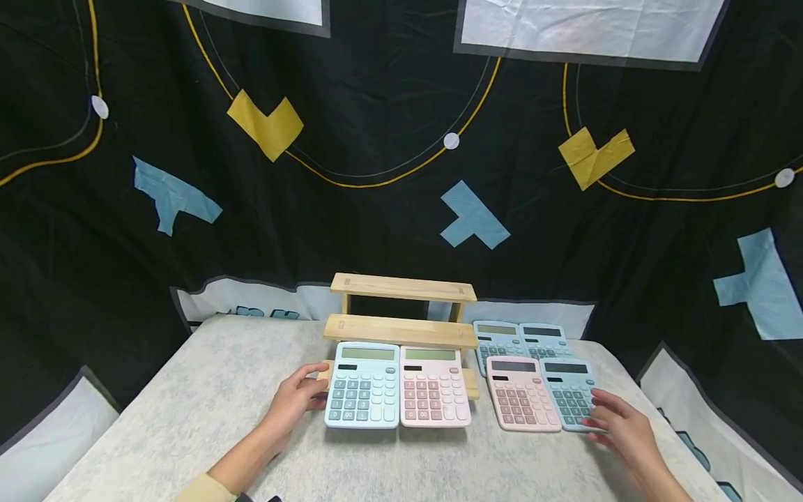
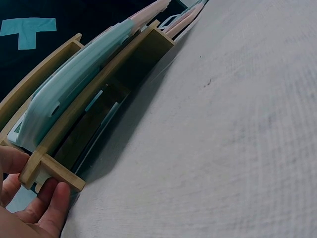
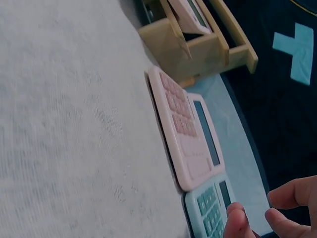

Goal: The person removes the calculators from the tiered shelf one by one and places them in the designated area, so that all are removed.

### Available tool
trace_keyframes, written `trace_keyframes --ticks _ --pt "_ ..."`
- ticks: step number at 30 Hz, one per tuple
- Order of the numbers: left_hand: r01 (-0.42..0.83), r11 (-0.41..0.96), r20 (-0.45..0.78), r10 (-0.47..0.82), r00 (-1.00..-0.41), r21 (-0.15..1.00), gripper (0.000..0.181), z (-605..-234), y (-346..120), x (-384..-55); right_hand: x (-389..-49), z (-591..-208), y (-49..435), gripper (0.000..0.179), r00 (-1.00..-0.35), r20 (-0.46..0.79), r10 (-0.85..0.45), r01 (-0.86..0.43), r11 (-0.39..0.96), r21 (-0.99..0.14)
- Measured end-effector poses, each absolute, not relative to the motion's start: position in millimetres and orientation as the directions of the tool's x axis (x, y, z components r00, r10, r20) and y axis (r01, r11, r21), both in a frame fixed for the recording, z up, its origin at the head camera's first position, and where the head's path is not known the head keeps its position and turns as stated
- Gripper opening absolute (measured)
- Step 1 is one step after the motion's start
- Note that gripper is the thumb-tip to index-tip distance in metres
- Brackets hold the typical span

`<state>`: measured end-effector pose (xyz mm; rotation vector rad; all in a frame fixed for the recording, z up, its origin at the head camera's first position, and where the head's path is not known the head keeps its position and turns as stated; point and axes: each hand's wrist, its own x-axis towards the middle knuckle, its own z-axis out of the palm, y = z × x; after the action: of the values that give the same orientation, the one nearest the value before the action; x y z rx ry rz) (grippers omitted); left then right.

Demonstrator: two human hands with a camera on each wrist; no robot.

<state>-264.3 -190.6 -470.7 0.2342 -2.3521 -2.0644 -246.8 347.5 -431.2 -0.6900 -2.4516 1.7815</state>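
Observation:
A tiered wooden rack (image 1: 401,330) holds a light blue calculator (image 1: 362,385) and a pink calculator (image 1: 436,387), leaning side by side on its front. My left hand (image 1: 293,399) grips the left end of the rack's lowest tier, thumb and fingers on either side of the wood in the left wrist view. On the table to the right lie another pink calculator (image 1: 524,394) and a blue calculator (image 1: 569,392), edge to edge. My right hand (image 1: 622,427) is at the blue one's right edge, its fingers spread and fingertips overlapping the keys in the head view.
Behind the right-hand pair, two more blue calculators (image 1: 497,340) lie beside the rack. The pale mottled table (image 1: 251,369) ends at a black cloth backdrop (image 1: 376,230) with blue and yellow tape pieces. A dark object pokes in at the bottom edge near the left sleeve (image 1: 207,489).

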Motion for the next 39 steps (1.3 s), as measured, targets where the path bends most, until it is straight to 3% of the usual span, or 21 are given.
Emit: trace_keyframes --ticks 13,39 --pt "-0.116 0.128 -0.101 -0.116 -0.988 0.985 0.044 -470 -190 -264 -240 -423 322 0.055 -0.943 -0.211 0.258 0.283 0.279 -0.918" --pt "-0.108 0.143 -0.091 -0.122 -0.988 0.984 0.044 -471 -189 -265 -233 -418 275 0.053 -0.966 -0.206 0.154 0.236 0.214 -0.948"
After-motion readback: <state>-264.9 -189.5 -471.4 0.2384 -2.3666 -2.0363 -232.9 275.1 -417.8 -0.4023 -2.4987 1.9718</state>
